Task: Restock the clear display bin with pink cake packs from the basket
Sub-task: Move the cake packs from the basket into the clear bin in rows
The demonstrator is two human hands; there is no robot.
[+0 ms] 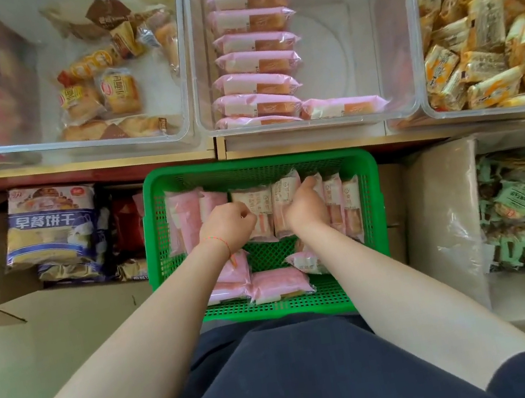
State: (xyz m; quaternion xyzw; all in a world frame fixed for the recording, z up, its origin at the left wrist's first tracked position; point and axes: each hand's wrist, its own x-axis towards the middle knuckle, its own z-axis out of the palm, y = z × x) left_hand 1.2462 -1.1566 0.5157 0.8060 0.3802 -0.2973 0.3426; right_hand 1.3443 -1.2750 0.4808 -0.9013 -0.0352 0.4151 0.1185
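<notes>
A green basket [253, 165] is seen near the person, just below the shelf edge. Pink cake packs [255, 215] are stood in a row at its far side, their long sides running near to far. More packs are laid flat at the near side. The left hand [227, 224] is curled, and a pack edge is pinched at its fingertips. The right hand [306, 207] is curled round the tops of the middle packs. The packs are right under both hands. In the clear display bin [379, 116] farther away, packs are stacked in a column on the left, long sides running left to right. Open room is left on its right side.
</notes>
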